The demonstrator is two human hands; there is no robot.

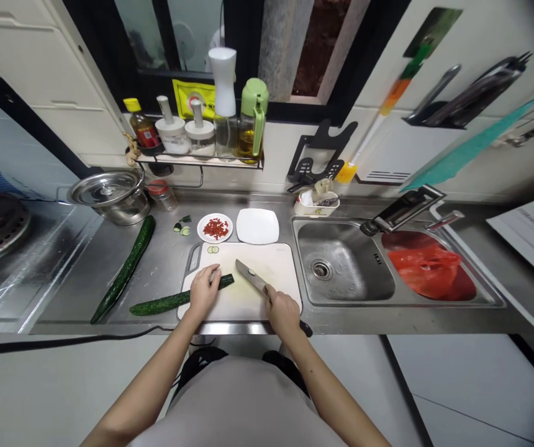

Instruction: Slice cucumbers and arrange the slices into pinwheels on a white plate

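Observation:
My left hand [204, 293] lies over a dark green cucumber [162, 304], holding it against the white cutting board [276, 257]. The cucumber's right end sticks out past my fingers, and its left part reaches beyond the board. In my right hand [283, 313] is a kitchen knife [253, 277], its blade slanting up and left above the board, apart from the cucumber. A small pale spot shows on the blade. Thin cucumber slices [213, 249] rest at the board's upper left. My right fingers wrap the handle, mostly hiding it.
Behind the board stand a plate of chopped red pieces [224, 238] and a white plate [257, 226]. A whole cucumber [127, 267], cucumber scraps [184, 231] and a lidded steel pot [127, 208] are left. The sink [346, 285] is right, a red bag [425, 270] in its second basin.

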